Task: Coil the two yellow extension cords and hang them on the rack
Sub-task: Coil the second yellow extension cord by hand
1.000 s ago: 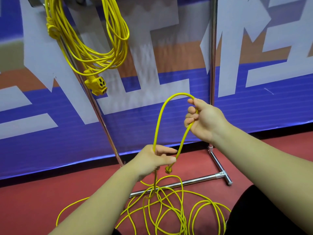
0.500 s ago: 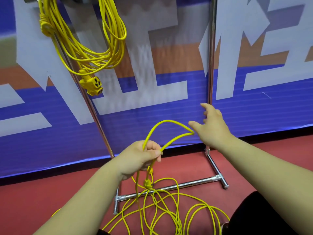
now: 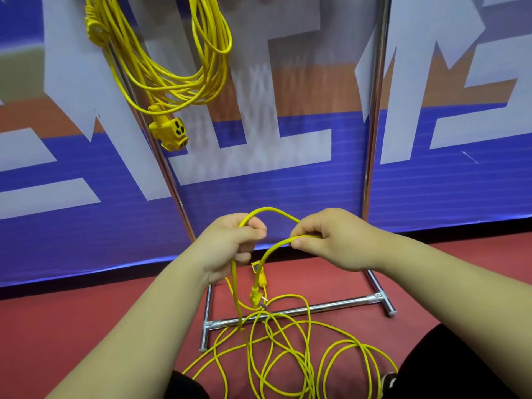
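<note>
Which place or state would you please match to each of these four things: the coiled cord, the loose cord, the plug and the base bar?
Things:
1. coiled cord
2. loose cord
3. plug
4. base bar

Places or states:
A. shiny metal, lying flat on the red floor
B. hanging up high in loops
C. dangling just above the floor, under the hands
D. gripped by the left hand and right hand, the rest tangled on the floor

Pairs: 1-B, 2-D, 3-C, 4-A
</note>
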